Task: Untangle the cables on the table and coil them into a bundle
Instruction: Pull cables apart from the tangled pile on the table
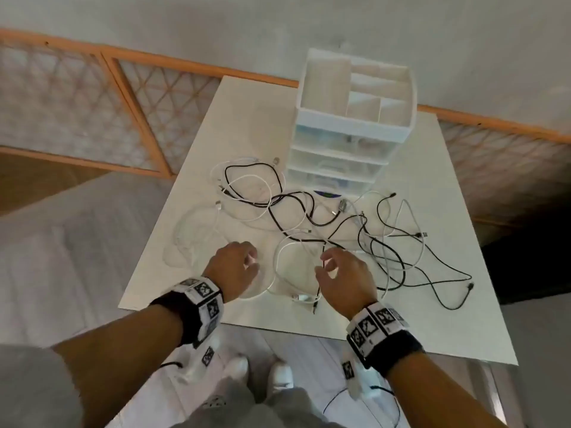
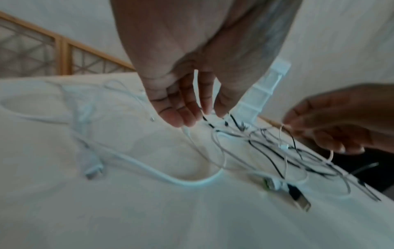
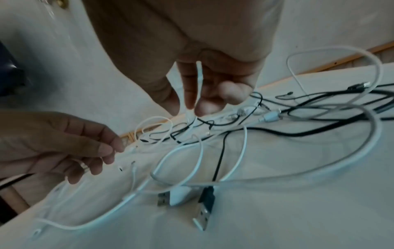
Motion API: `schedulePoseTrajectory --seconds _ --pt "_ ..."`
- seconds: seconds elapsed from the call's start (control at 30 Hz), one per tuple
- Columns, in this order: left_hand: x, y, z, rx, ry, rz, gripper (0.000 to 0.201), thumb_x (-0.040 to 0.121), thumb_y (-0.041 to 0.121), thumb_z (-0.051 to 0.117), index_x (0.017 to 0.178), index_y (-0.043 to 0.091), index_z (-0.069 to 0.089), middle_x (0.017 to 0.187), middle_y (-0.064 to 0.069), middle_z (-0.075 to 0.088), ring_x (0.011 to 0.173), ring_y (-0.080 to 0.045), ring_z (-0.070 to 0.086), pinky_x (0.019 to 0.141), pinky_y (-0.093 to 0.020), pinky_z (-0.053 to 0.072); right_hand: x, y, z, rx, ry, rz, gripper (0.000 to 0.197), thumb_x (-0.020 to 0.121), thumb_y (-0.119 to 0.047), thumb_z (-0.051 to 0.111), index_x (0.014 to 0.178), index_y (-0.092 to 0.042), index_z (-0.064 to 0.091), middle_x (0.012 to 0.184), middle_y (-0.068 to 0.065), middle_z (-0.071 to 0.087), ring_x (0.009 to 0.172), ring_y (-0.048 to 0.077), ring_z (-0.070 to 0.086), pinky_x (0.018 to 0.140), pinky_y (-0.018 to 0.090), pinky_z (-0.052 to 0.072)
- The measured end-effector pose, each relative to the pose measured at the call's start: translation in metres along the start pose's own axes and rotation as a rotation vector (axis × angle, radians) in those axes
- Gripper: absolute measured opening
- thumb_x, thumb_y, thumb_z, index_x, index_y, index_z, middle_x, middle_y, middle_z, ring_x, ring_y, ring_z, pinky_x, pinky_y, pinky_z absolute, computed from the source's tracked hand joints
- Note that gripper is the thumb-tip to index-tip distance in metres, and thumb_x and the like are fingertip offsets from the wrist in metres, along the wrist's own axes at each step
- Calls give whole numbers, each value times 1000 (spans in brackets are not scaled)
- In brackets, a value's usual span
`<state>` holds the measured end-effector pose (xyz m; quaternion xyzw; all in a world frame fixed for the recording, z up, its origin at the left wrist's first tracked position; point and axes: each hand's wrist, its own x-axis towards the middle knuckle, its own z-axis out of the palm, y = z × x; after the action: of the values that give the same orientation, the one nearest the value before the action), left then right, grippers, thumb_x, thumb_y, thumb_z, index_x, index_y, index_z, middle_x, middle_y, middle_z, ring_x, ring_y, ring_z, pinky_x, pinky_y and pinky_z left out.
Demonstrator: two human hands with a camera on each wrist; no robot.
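Both my hands hovered over the tangled cables at the centre of the head view.

My right hand [image 1: 346, 279] pinched a thin white cable [image 3: 199, 79] between thumb and fingers, lifting it off the white table [image 1: 401, 319]. My left hand [image 1: 234, 267] hung with fingers loosely extended and held nothing that I could make out. The tangle of black and white cables [image 1: 309, 217] lay spread across the table's middle, just below the white drawer organizer [image 1: 349, 125] in the upper centre. Two USB plugs [image 3: 187, 197] rested at the table's near edge.
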<state>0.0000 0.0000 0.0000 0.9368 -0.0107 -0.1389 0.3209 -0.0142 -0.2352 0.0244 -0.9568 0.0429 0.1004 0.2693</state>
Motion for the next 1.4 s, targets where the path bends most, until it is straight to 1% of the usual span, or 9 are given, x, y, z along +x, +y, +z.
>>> schedulePoseTrajectory --seconds 0.13,0.23,0.3,0.43,0.57,0.77,0.97,1.1,1.4 --pt "8 27 22 88 -174 -45 66 86 18 63 146 19 35 137 -10 41 119 -32 53 96 -36 44 22 -7 19 -133 -205 211 45 89 -32 61 132 -24 54 126 4 63 117 26 58 92 34 50" --pt "16 35 23 46 -179 63 88 84 12 63 154 36 15 153 -1 21 108 -31 60 90 -36 49 25 -19 18 -163 -232 93 19 88 -21 55 99 -25 70 101 2 70 95 24 66 78 30 53" --pt "25 42 17 19 -160 153 83 85 12 64 152 41 23 155 2 18 106 -26 60 91 -35 49 27 -34 2 -143 -178 -59 16 90 -21 55 87 -23 70 84 -5 68 82 20 64 73 29 51" --pt "47 60 -4 -125 -22 219 20 95 18 57 114 17 64 116 -3 60 99 -21 61 85 -29 47 31 -70 -54 -63 -97 -275 23 95 -21 58 77 -17 71 67 -3 67 65 16 61 71 32 54" --pt "62 47 -28 -162 -25 52 26 100 21 45 106 3 63 94 -17 70 92 -34 66 79 -37 51 32 -91 -126 147 209 -302 15 94 -24 65 89 -20 79 65 -11 69 59 -3 59 68 10 45" --pt "68 28 -55 -190 -90 5 32 102 26 41 91 5 62 88 -4 70 84 -28 66 77 -36 50 46 -52 -190 267 677 -125 21 93 -36 61 99 -21 76 73 -8 67 70 17 65 78 40 57" --pt "71 123 -133 -540 -17 275 32 104 27 42 87 9 62 71 -8 69 61 -20 62 62 -36 56 64 1 -167 178 508 154 16 91 -38 61 93 -30 75 83 1 73 89 29 68 88 43 55" --pt "79 164 -183 -458 230 429 29 100 31 51 83 13 66 65 2 66 57 -12 58 52 -26 48 86 23 -161 293 476 335 16 93 -29 57 89 -24 71 74 1 71 64 26 71 76 47 61" --pt "102 122 -123 67 48 90 47 102 40 42 76 8 64 60 5 56 53 -12 49 54 -27 33 146 44 -246 642 561 172 20 101 -22 41 99 -19 60 90 2 69 52 19 63 49 27 45"
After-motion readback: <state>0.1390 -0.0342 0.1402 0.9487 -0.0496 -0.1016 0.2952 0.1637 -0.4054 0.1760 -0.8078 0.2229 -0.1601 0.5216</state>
